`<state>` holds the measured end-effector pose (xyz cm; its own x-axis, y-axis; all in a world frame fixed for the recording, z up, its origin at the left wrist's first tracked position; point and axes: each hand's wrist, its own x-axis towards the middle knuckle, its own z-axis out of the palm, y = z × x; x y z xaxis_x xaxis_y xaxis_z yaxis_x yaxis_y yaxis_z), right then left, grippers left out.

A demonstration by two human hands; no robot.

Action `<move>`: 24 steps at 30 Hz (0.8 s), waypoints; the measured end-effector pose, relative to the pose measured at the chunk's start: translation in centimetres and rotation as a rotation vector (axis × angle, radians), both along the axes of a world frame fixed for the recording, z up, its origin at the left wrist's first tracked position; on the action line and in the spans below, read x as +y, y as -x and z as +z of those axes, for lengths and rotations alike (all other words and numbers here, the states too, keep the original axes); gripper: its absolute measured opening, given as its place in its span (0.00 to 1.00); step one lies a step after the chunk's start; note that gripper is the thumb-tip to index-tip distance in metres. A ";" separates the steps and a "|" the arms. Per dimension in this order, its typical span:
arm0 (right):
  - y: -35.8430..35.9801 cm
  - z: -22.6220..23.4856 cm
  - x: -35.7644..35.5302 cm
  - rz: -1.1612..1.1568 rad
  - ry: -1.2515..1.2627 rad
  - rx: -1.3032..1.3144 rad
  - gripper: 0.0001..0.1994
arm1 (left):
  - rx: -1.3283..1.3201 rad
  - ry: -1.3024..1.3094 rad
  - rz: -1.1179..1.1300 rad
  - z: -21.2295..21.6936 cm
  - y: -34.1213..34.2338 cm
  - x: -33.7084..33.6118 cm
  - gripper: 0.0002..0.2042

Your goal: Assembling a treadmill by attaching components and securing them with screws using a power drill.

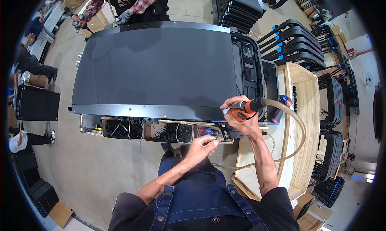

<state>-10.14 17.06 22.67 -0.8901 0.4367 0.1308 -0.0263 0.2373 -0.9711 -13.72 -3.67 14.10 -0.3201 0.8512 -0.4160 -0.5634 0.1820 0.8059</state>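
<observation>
Left hand (203,144): fingertips pinched together at near tray (161,131) edge, over screw bins; what they pinch too small to tell.
Right hand (241,114): clamped on orange driver (245,109), at panel (157,66) near-right corner.
Hose (295,122): loops right over wooden crate (305,110).
Far edge: another person's gloved hand (122,17).

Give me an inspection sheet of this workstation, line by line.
Surface: large flat dark grey panel on a wooden stand.
Job's things: orange pneumatic screwdriver; tray bins of black screws.
Clutter: stacked black frames, wooden crate.
Hands: right hand grips the screwdriver at the panel's edge; left hand picks at the tray.
Cables: beige air hose looping right.
Surroundings: gloved co-worker opposite; concrete floor.
</observation>
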 end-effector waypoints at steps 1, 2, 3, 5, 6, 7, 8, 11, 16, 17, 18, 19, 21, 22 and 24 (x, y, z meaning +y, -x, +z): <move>-0.1 0.0 0.1 -0.019 0.031 0.001 0.19 | -0.031 0.002 0.033 0.0 -0.1 0.0 0.14; -0.3 -0.2 0.4 -0.014 0.032 0.001 0.19 | -0.061 0.003 0.073 0.0 -0.2 0.0 0.13; -0.4 -0.5 0.7 -0.021 0.039 0.017 0.18 | -0.060 0.002 0.077 -0.1 -0.1 0.0 0.13; -0.7 -0.6 0.6 -0.048 0.081 0.040 0.17 | -0.116 0.012 0.042 -0.4 0.0 -0.4 0.14; -0.5 -0.5 0.5 -0.047 0.079 0.039 0.17 | -0.117 0.010 0.042 -0.4 0.1 -0.4 0.14; -0.3 -0.3 0.4 -0.063 0.072 0.092 0.17 | -0.136 0.010 0.062 -0.4 0.2 -0.3 0.14; -0.1 -0.3 0.4 -0.079 0.065 0.145 0.17 | -0.155 0.010 0.081 -0.5 0.3 -0.3 0.14; -0.8 -0.5 0.4 -0.076 0.018 0.117 0.17 | -0.149 -0.013 0.062 -0.3 -0.3 -0.2 0.15; -0.7 -1.4 0.3 -0.075 0.037 0.114 0.17 | -0.236 -0.036 0.090 -1.0 -0.8 -0.2 0.15; -0.7 -1.1 -0.1 -0.086 0.049 0.120 0.17 | -0.247 -0.023 0.075 -1.0 -0.8 -0.4 0.15; -0.6 -1.1 0.0 -0.083 0.051 0.117 0.17 | -0.249 -0.021 0.078 -1.2 -0.7 -0.6 0.15; -0.6 -1.1 0.3 -0.073 0.015 0.110 0.17 | -0.242 -0.011 0.082 -1.5 -0.7 -0.8 0.15; -0.7 -1.0 0.5 -0.062 -0.024 0.098 0.17 | -0.239 -0.003 0.087 -1.5 -0.7 -0.8 0.14; -0.8 -1.0 0.4 -0.075 0.003 0.115 0.17 | -0.252 -0.015 0.085 -1.5 -0.7 -0.9 0.14; -1.1 -1.0 0.3 -0.101 0.058 0.148 0.18 | -0.268 -0.026 0.084 -1.3 -0.8 -0.8 0.14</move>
<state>-8.99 17.35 21.63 -0.8143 0.5331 0.2295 -0.1491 0.1901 -0.9704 -12.89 -4.48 12.79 -0.2716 0.8374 -0.4742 -0.7696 0.1069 0.6296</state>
